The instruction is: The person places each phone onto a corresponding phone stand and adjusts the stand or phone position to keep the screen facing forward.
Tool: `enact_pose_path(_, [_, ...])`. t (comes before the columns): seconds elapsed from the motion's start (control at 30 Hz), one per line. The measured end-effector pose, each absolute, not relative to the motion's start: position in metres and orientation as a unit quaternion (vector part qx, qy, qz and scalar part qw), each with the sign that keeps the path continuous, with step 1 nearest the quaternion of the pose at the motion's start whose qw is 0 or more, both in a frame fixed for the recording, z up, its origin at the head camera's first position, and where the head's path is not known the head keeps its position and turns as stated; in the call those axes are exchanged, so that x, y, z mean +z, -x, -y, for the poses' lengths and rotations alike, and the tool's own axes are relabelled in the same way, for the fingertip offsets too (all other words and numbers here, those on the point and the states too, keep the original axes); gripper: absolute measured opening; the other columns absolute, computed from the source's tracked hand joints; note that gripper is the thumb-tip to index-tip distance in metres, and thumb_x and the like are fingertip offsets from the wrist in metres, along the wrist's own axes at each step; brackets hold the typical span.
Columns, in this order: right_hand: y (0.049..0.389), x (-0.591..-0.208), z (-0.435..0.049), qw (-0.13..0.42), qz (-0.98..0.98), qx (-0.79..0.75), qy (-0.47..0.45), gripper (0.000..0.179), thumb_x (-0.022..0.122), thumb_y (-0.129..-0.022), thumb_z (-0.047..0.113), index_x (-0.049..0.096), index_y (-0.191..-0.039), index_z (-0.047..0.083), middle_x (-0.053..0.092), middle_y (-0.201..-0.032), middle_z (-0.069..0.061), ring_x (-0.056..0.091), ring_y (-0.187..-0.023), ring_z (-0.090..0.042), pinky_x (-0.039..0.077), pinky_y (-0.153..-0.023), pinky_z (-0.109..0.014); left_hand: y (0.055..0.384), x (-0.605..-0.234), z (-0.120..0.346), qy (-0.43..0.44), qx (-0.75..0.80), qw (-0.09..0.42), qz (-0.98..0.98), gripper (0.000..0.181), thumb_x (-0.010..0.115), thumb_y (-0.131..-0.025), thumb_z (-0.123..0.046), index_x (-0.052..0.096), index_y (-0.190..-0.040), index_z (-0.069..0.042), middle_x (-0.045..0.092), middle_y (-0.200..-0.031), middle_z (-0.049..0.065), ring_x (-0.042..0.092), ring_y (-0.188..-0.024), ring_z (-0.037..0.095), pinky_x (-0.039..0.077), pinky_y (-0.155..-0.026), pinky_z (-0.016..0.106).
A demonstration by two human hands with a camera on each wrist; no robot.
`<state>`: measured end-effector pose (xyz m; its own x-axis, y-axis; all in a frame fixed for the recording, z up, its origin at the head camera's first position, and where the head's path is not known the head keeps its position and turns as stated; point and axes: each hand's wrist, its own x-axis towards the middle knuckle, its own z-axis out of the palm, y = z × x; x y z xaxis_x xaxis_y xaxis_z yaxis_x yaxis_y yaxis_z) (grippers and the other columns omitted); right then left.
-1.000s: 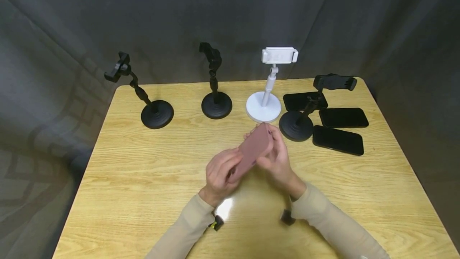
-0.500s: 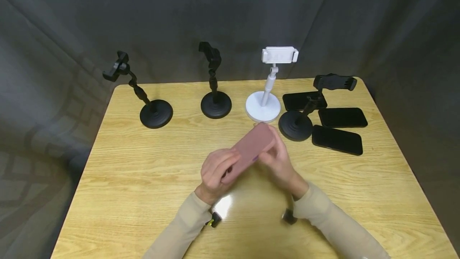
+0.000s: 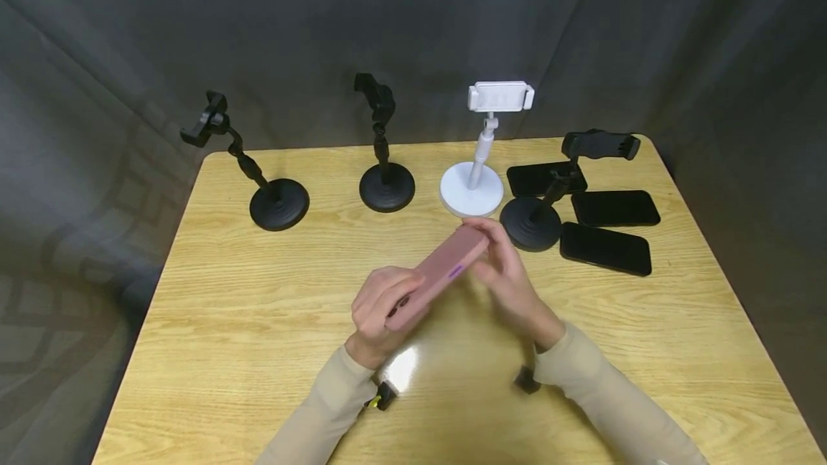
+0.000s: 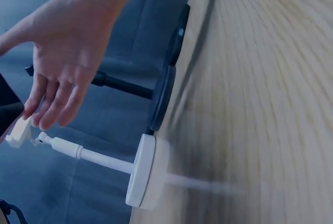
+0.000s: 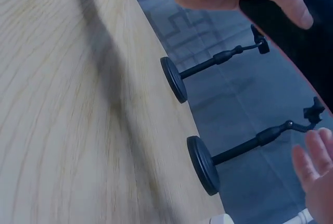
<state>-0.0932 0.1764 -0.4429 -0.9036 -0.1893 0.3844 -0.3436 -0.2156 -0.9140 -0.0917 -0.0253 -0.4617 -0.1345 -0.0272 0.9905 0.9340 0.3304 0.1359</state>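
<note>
Dark grey cloth (image 3: 413, 20) hangs behind and on both sides of the wooden table (image 3: 258, 307), which shows one bright reflection (image 3: 403, 369).

Reads bright and warm on the wood table (image 3: 258, 321) in head view, dim on the dark curtain (image 3: 310, 27). Clips white at a glare patch (image 3: 400, 369) low centre. Blurs on the right black wrist gadget (image 3: 527, 380). Shifts bluish in both wrist views. Crushes phone (image 5: 317, 49) to near-black in right wrist, drags a long soft shadow (image 5: 106, 57) over wood. Smears grain in left wrist, faintly mirrors white stand (image 4: 104, 160).
</note>
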Motion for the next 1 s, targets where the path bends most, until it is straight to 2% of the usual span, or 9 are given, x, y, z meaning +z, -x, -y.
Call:
enact_pose_path(0.27, [0.097, -0.445, -0.176, 0.11, 0.569, 0.779, -0.237, 0.058, 0.071, -0.099, 0.033, 0.049, -0.139, -0.003, 0.059, -0.129, -0.01, 0.058, -0.117, -0.016, 0.048, -0.106, -0.026, 0.085, -0.461, 0.024, 0.357, -0.513, 0.491, 0.607, 0.019, 0.076, -0.09, -0.008, 0.072, -0.088, 0.011, 0.072, -0.084, 0.022, 0.069, -0.071, 0.032, 0.063, -0.072, 0.036])
enact_pose_path(0.37, [0.096, -0.445, -0.176, 0.11, 0.569, 0.779, -0.239, 0.052, 0.07, -0.1, 0.029, 0.05, -0.138, 0.001, 0.06, -0.127, -0.008, 0.059, -0.115, -0.016, 0.048, -0.105, -0.026, 0.084, -0.462, 0.024, 0.341, -0.531, 0.479, 0.61, 0.014, 0.074, -0.088, -0.004, 0.072, -0.089, 0.011, 0.072, -0.084, 0.022, 0.068, -0.071, 0.031, 0.063, -0.072, 0.034])
enact_pose_path(0.4, [0.096, -0.445, -0.176, 0.113, 0.568, 0.779, -0.239, 0.052, 0.07, -0.1, 0.027, 0.05, -0.137, -0.002, 0.06, -0.127, -0.007, 0.059, -0.115, -0.016, 0.049, -0.105, -0.027, 0.084, -0.461, 0.023, 0.337, -0.535, 0.476, 0.611, 0.013, 0.073, -0.087, -0.002, 0.072, -0.089, 0.01, 0.072, -0.083, 0.021, 0.068, -0.07, 0.031, 0.063, -0.072, 0.033])
enact_pose_path(0.5, [0.095, -0.444, -0.176, 0.128, 0.579, 0.773, -0.227, 0.049, 0.071, -0.099, 0.028, 0.051, -0.136, 0.002, 0.059, -0.128, -0.004, 0.058, -0.116, -0.015, 0.048, -0.105, -0.027, 0.084, -0.461, 0.023, 0.33, -0.545, 0.463, 0.616, 0.011, 0.073, -0.085, 0.0, 0.073, -0.09, 0.01, 0.072, -0.083, 0.021, 0.069, -0.07, 0.031, 0.063, -0.072, 0.032])
enact_pose_path(0.63, [0.096, -0.445, -0.178, 0.149, 0.595, 0.762, -0.209, 0.038, 0.066, -0.099, 0.013, 0.053, -0.134, 0.008, 0.058, -0.129, -0.005, 0.056, -0.119, -0.019, 0.046, -0.108, -0.028, 0.083, -0.46, 0.022, 0.325, -0.554, 0.439, 0.628, 0.009, 0.074, -0.084, 0.002, 0.075, -0.091, 0.008, 0.074, -0.084, 0.019, 0.071, -0.072, 0.03, 0.064, -0.074, 0.03])
enact_pose_path(0.8, [0.097, -0.447, -0.178, 0.158, 0.612, 0.748, -0.203, 0.041, 0.056, -0.093, -0.01, 0.053, -0.133, -0.001, 0.057, -0.126, -0.01, 0.056, -0.119, -0.023, 0.045, -0.11, -0.03, 0.081, -0.459, 0.022, 0.299, -0.572, 0.384, 0.66, 0.008, 0.075, -0.081, 0.006, 0.076, -0.089, 0.005, 0.075, -0.082, 0.018, 0.072, -0.071, 0.029, 0.064, -0.075, 0.029])
enact_pose_path(1.0, [0.097, -0.446, -0.178, 0.163, 0.63, 0.734, -0.194, 0.042, 0.053, -0.09, -0.017, 0.05, -0.131, -0.012, 0.057, -0.126, -0.007, 0.056, -0.118, -0.018, 0.045, -0.108, -0.03, 0.078, -0.457, 0.023, 0.249, -0.589, 0.321, 0.699, 0.013, 0.078, -0.078, 0.008, 0.077, -0.09, 0.003, 0.076, -0.084, 0.016, 0.074, -0.074, 0.028, 0.063, -0.079, 0.027])
